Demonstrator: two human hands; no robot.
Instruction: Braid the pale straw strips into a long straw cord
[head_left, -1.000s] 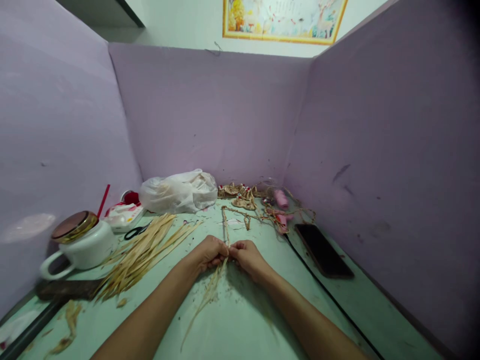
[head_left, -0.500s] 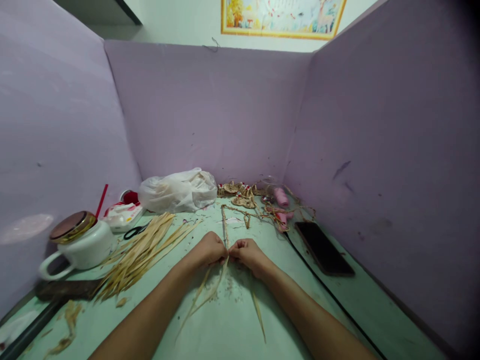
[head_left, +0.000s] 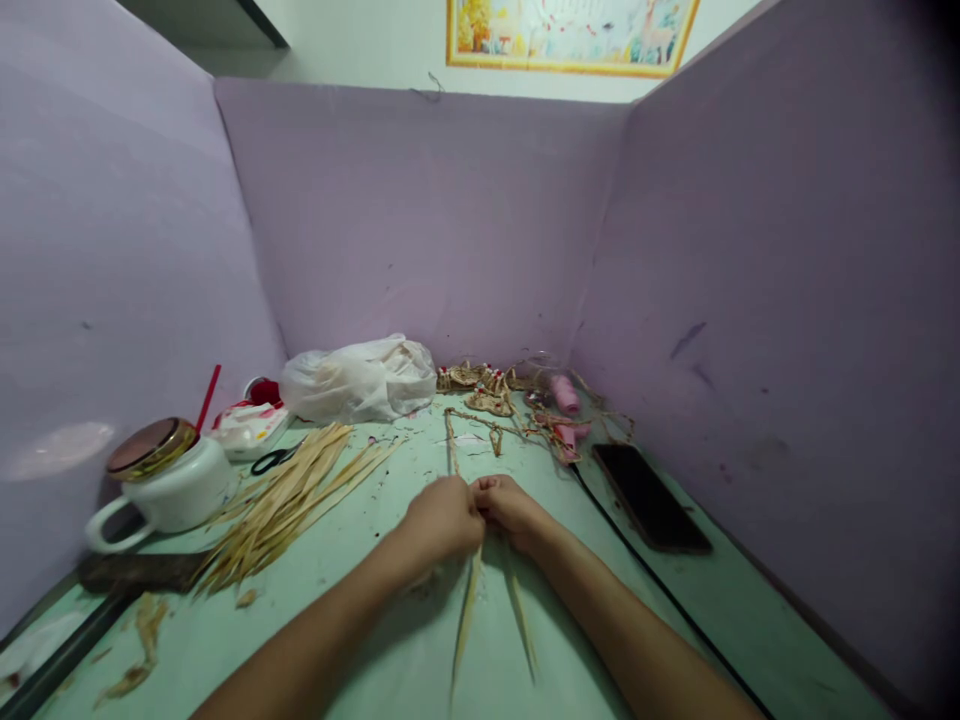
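Observation:
My left hand (head_left: 442,515) and my right hand (head_left: 510,508) meet at the middle of the table, fingers pinched together. Between them they grip the near end of a thin straw braid (head_left: 451,440), which runs away from me and bends right at the back. A pale straw strip (head_left: 469,610) trails toward me from under my left hand. Another straw strip (head_left: 520,615) hangs down below my right hand. My left hand partly covers the working point, so the exact crossing of the strips is hidden.
Left of my hands lies a bundle of straw strips (head_left: 285,500), with black scissors (head_left: 270,461) and a white mug (head_left: 184,490) beyond. A plastic bag (head_left: 360,380), woven straw pieces (head_left: 487,402) and a pink glue gun (head_left: 568,437) sit at the back. A phone (head_left: 651,497) lies right.
My left hand has moved right and turned over the braid's end, carrying a strip from the left side toward the middle. My right hand has shifted slightly right.

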